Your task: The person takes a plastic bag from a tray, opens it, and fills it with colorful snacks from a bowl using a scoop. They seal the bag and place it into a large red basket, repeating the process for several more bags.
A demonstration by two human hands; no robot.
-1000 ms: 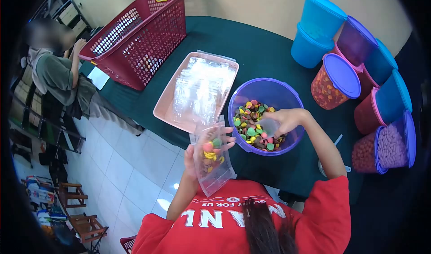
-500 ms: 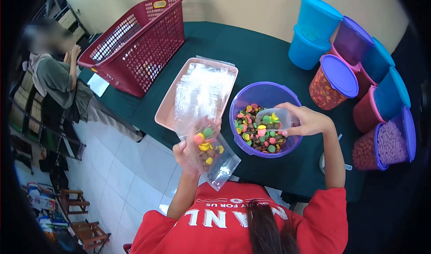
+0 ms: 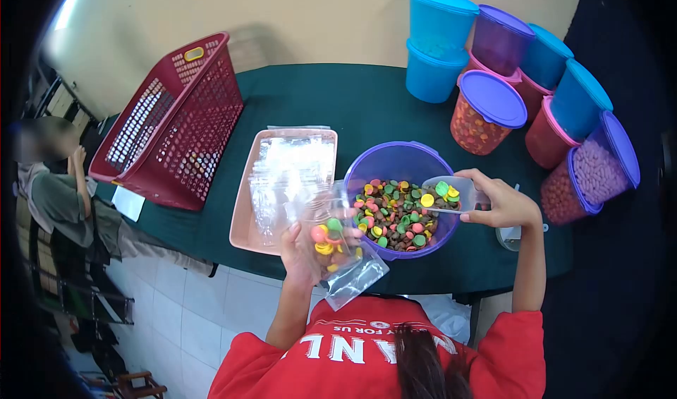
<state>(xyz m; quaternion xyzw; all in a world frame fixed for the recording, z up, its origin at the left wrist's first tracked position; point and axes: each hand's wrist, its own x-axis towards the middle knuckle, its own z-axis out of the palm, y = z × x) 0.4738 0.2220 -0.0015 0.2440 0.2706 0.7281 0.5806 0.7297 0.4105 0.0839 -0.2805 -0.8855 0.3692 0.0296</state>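
Note:
My left hand [image 3: 302, 256] is closed on a clear plastic bag [image 3: 352, 280] partly filled with round pink, green, yellow and brown candies [image 3: 326, 240]. The bag hangs at the left rim of a round purple tub [image 3: 416, 252]. My right hand [image 3: 502, 203] grips a clear scoop [image 3: 465, 193] at the tub's right side. Several green, yellow and brown pieces lie in the scoop, which is above the mixed candies [image 3: 391, 219] in the tub. My fingers partly hide the scoop's handle.
A pink tray [image 3: 243, 219] with stacked clear bags [image 3: 289, 166] stands left of the tub. Behind it is a maroon basket [image 3: 204, 124]. Lidded containers [image 3: 486, 110] line the right side. Another person [image 3: 60, 201] stands at far left.
The view has shifted. My right hand has brought the loaded scoop from over the tub's middle toward its right rim. The bag in my left hand is closer to the tub.

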